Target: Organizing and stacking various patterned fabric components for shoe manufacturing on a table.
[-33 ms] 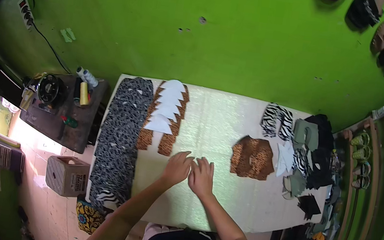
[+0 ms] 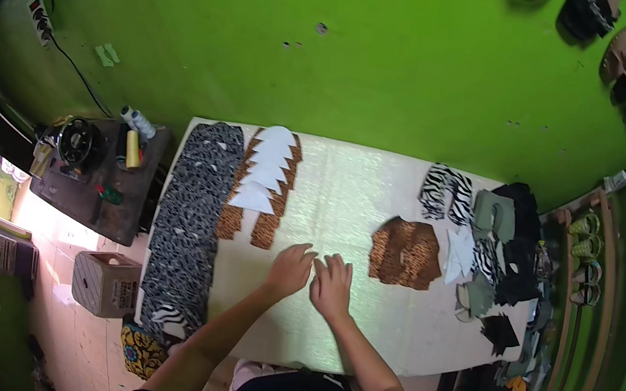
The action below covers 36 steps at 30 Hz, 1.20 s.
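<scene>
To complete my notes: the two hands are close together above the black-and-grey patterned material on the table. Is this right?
Wrong place: the head view shows the left hand and right hand close together above the bare pale table; the black-and-grey patterned material lies to their left.

From the person's head, through the left of two side-by-side fisheye cameras, we looked down at fairly close range on a pale surface (image 2: 391, 324), with the left hand (image 2: 289, 271) and right hand (image 2: 332, 287) below centre. Ahead we faced a green wall (image 2: 393, 64); straight edges bent toward the dark, rounded rim.
</scene>
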### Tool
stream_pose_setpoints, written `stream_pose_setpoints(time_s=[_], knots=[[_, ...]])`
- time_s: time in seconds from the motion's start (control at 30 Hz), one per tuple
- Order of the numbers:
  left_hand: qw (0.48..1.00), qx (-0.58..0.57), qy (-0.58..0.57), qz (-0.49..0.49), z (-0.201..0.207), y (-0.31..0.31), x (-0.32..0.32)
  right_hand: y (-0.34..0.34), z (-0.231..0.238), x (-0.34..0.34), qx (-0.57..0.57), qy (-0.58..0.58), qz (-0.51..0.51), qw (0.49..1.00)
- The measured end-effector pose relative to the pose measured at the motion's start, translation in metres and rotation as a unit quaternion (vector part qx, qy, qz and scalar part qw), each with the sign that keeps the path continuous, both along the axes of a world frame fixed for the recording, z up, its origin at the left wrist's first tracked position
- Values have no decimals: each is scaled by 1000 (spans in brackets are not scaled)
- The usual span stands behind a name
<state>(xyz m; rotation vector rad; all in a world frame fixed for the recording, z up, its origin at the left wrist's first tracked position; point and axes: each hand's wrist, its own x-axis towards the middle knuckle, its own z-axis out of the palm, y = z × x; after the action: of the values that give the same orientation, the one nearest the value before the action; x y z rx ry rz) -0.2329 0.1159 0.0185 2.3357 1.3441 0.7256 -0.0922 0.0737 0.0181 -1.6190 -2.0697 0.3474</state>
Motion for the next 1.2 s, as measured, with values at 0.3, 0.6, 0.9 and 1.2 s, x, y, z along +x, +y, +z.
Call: stream_pose_setpoints(time_s=[0.3, 0.6, 0.9, 1.2], knots=[[997, 51, 11, -52, 27, 34, 152, 31, 25, 191, 80, -84, -144, 983], [988, 42, 122, 86, 15, 55, 220, 60, 15, 257, 52, -74, -57, 994], [983, 20, 128, 129, 27, 52, 235, 80, 20, 268, 31, -32, 37, 998], [992, -46, -35, 113, 53, 22, 237, 83, 30, 274, 7, 34, 109, 993]])
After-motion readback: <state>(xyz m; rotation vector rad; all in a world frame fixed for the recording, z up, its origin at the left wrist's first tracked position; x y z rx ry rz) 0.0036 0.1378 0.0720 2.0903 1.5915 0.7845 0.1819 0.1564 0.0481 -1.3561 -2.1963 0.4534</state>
